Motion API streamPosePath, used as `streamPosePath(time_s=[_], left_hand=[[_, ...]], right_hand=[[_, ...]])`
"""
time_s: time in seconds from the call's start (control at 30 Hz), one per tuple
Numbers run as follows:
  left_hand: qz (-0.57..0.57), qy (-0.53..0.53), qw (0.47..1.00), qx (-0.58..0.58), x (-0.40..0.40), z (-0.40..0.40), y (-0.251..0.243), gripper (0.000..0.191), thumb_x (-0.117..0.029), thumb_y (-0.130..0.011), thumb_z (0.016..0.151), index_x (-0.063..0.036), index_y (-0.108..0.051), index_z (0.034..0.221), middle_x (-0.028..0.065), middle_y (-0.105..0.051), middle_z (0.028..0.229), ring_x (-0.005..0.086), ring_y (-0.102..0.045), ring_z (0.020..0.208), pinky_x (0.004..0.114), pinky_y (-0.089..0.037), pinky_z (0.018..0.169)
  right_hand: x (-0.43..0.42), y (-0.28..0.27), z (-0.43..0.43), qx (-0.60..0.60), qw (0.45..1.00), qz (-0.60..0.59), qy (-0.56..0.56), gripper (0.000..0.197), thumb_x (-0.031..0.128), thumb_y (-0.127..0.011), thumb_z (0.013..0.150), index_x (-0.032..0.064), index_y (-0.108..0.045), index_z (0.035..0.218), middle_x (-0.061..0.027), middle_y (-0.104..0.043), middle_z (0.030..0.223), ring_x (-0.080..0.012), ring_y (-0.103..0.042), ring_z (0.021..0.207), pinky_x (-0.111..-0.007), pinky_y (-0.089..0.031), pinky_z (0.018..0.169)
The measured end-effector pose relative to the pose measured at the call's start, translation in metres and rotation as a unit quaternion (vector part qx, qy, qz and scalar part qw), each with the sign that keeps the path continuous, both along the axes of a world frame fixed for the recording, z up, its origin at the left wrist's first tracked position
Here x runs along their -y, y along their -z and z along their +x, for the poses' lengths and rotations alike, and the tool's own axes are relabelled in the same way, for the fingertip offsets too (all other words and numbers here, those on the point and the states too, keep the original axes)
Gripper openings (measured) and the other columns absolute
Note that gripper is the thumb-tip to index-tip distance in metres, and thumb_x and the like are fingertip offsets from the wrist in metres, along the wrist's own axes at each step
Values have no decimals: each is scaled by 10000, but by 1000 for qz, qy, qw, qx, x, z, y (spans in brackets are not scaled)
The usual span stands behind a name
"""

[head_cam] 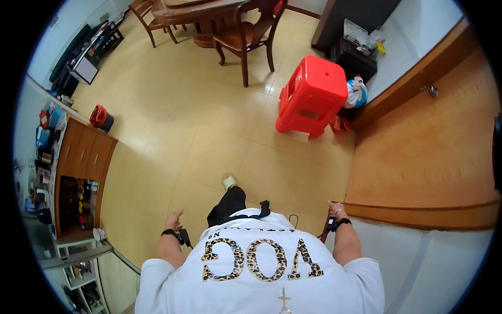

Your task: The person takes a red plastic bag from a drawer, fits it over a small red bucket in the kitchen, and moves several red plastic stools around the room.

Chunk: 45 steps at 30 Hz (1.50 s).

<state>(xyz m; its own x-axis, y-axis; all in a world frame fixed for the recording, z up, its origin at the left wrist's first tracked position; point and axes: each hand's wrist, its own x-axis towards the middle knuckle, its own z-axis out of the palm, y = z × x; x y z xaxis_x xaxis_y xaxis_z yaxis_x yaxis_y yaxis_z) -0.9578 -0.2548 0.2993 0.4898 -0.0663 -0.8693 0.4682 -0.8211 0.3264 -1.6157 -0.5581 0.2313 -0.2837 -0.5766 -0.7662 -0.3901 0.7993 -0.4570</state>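
My left hand [173, 221] hangs beside my body over the tiled floor, fingers apart and nothing in it. On the other side, my right hand [337, 210] is held low near the frame of a wooden door [423, 153], with no object visible in it. Whether it touches the frame cannot be told. Both wrists wear black straps with small devices [331, 223]. One foot in a pale slipper [229, 181] is forward on the floor [204, 149].
Ahead to the right stands a red plastic stool [313, 94], near a tied plastic bag [356, 93]. A wooden chair [251, 37] stands by a round table [196, 13]. Along the left are a lined trash bin [102, 117] and a wooden cabinet [84, 149] with cluttered top.
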Motion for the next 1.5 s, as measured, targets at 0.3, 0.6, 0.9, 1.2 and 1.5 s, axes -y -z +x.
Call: streamPosePath(time_s=[0.3,0.6,0.9,1.2,1.5], left_hand=[[-64,-92,991,-76,7,36,40,514,-346,-600,802,-52,-426,1187,92,-498,1096,239,-525,920,365,-463,720],[-87,-82,991,-52,47,100,41,423,-327,-555,829,-107,-462,1179,56,-511,1009,203,-533,838,340,-456,712],[-103,-81,991,-39,73,127,50,453,-336,-531,846,-118,-426,1228,64,-512,1061,212,-531,874,321,-457,681],[-86,-221,971,-16,57,52,22,354,-354,-537,845,-117,-479,1101,24,-513,885,189,-533,762,309,-459,627],[-116,-342,931,58,80,-19,-5,152,-241,-575,796,-106,-517,757,-21,-465,631,82,-427,501,233,-338,433]], right_hand=[[0,22,101,136,980,148,9,576,338,-674,755,-16,-382,1103,-117,-551,748,-203,-564,548,-332,-472,456],[151,-22,240,127,986,-82,-76,330,258,-664,768,18,-516,939,-36,-515,666,-110,-458,498,-244,-352,404],[191,-52,280,85,978,17,-190,413,259,-675,763,-9,-498,1023,-19,-532,697,-98,-479,514,-238,-377,430],[263,-91,288,20,965,94,-243,281,305,-598,797,26,-630,821,-92,-574,616,-220,-527,503,-360,-420,466],[411,37,330,20,937,114,-330,275,305,-553,847,35,-503,827,-90,-559,654,-219,-536,498,-335,-438,425]])
